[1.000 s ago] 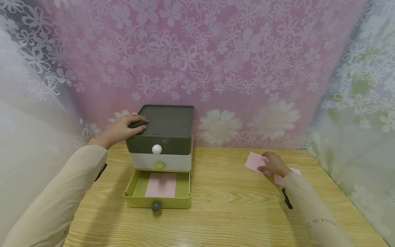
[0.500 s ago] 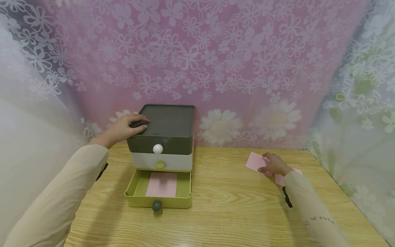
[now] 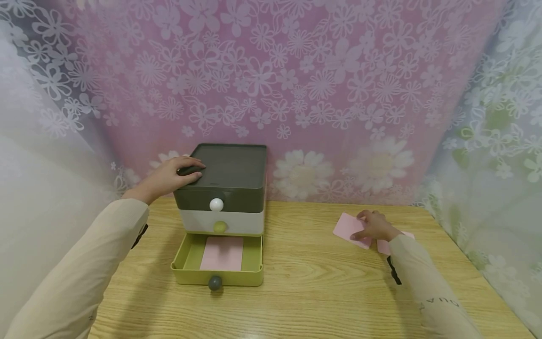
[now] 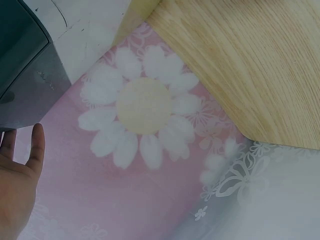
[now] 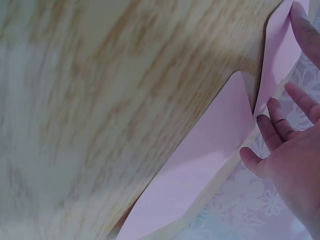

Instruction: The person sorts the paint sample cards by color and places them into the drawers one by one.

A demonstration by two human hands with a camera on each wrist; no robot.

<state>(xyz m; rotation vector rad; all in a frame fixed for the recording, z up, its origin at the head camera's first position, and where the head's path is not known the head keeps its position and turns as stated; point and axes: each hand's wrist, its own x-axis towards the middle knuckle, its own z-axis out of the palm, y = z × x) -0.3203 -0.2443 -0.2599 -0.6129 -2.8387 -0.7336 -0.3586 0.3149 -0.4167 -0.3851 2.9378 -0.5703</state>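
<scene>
A small drawer unit (image 3: 230, 167) with a dark top stands left of centre. My left hand (image 3: 163, 179) rests on the left edge of its top, fingers and thumb lying over the rim. In the left wrist view, fingertips of that hand (image 4: 20, 195) touch the dark casing (image 4: 30, 65). The green bottom drawer (image 3: 218, 278) is pulled out, with a pink card (image 3: 222, 254) lying inside. At the right, my right hand (image 3: 377, 226) holds another pink card (image 3: 349, 228) between thumb and fingers. Under its wrist lies a further pink card (image 3: 384, 247), partly hidden by the sleeve.
The unit's upper dark drawer with a white knob (image 3: 216, 205) and the white drawer with a green knob (image 3: 220, 227) are closed. A wooden table (image 3: 309, 282) bears everything. Flowered curtains (image 3: 305, 94) hang behind and at both sides.
The card under my right hand has shifted slightly left and toward me, with the thumb and fingers moving along. My left hand stays on the drawer unit.
</scene>
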